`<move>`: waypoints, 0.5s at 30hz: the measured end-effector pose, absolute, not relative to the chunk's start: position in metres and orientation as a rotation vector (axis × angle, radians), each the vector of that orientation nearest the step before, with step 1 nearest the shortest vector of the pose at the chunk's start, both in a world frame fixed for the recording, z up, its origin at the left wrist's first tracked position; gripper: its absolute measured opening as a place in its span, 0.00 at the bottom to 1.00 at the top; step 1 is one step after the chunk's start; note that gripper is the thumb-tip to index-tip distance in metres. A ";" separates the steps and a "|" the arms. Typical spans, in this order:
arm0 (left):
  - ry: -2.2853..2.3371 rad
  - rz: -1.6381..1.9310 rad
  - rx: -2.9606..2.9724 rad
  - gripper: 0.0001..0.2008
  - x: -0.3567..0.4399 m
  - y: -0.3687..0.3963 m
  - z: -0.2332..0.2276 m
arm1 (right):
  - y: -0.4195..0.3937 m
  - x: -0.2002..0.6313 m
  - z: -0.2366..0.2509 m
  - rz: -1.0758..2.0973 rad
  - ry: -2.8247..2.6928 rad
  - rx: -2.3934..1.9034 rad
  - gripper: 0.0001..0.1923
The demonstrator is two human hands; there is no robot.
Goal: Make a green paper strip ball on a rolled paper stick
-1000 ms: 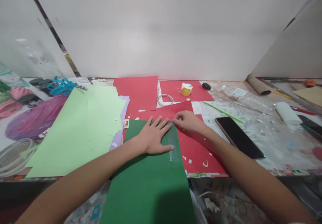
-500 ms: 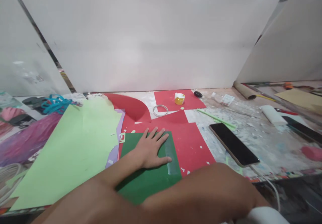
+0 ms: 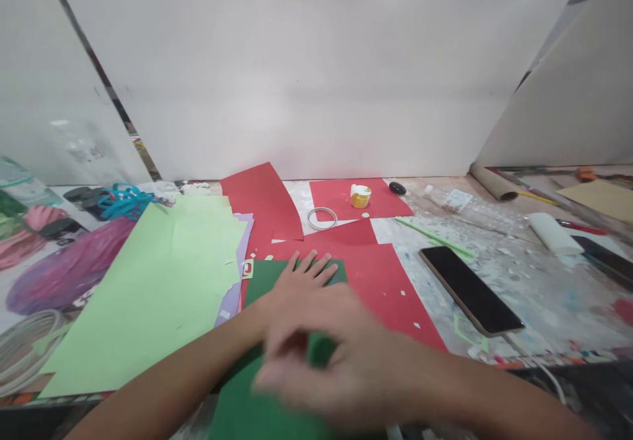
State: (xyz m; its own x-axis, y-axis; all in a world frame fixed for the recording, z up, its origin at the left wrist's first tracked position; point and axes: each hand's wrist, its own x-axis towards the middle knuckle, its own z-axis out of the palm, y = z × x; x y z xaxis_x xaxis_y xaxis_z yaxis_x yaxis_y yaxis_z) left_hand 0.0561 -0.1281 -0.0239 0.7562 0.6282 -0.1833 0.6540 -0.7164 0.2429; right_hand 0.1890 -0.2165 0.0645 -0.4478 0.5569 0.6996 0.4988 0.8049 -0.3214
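Observation:
My left hand (image 3: 299, 278) lies flat with fingers spread on a dark green sheet of paper (image 3: 264, 278), partly hidden behind my right hand. My right hand (image 3: 331, 354) hovers above the near part of this sheet, fingers curled with a gap between thumb and fingers. Motion blurs it, so whether it holds anything does not show. Beneath the green sheet is red paper (image 3: 386, 282), dotted with small pale scraps. To the left lies a large light green sheet (image 3: 148, 288) with a jagged right edge, overlapping purple paper (image 3: 225, 308).
A phone (image 3: 469, 288) with a cable lies at right, near a clear plastic bottle (image 3: 457, 201) and a cardboard tube (image 3: 494, 183). Behind the hands are a tape ring (image 3: 322, 219), a small yellow-and-white jar (image 3: 361, 196) and another red sheet (image 3: 262, 202). White panels (image 3: 306, 77) stand behind.
My right hand has come into view over the green sheet, hiding the clear strip seen there. My left hand stays flat. The back red sheet's curled corner now stands up.

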 end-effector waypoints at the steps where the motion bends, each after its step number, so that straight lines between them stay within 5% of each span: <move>1: 0.989 -0.105 2.667 0.46 0.056 -0.128 -0.025 | -0.214 0.205 0.060 0.113 -2.125 -0.919 0.15; 4: 0.965 -0.058 2.662 0.47 0.054 -0.128 -0.026 | -0.209 0.283 0.034 0.059 -1.944 -1.605 0.13; 8: 0.959 -0.095 2.643 0.47 0.054 -0.128 -0.025 | -0.218 0.393 -0.012 -0.204 -1.717 -2.271 0.25; 15: 0.971 -0.106 2.647 0.47 0.055 -0.127 -0.023 | -0.227 0.418 -0.029 -0.085 -1.599 -2.513 0.35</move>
